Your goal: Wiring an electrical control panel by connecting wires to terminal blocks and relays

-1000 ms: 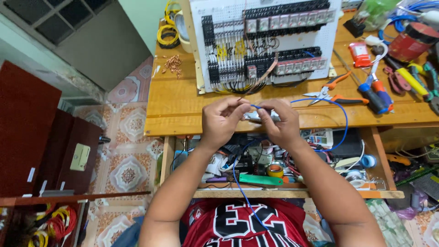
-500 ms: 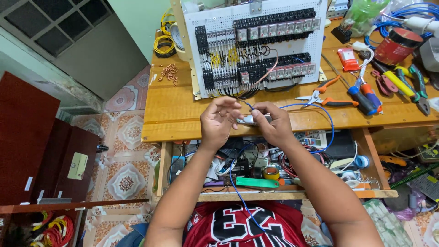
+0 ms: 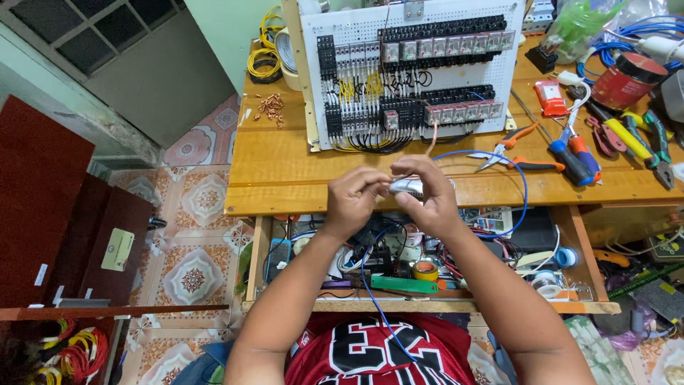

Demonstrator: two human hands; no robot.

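Note:
My left hand (image 3: 354, 197) and my right hand (image 3: 426, 194) meet above the front edge of the wooden workbench (image 3: 285, 171). Between their fingertips they pinch a small silvery tool (image 3: 407, 187). A blue wire (image 3: 519, 187) loops from the hands over the bench and another length drops down toward my lap. Behind the hands stands a white perforated panel (image 3: 410, 71) carrying rows of black terminal blocks, relays and wiring.
Pliers, screwdrivers and cutters (image 3: 570, 146) lie on the bench at right beside a red can (image 3: 627, 78). Copper lugs (image 3: 269, 107) and a yellow wire coil (image 3: 262, 60) sit at left. A cluttered lower shelf (image 3: 427, 274) holds tape rolls and cables.
Both hands have shifted slightly to the right and away from me along the bench edge, still working the same small tool; the camera view has tilted a little.

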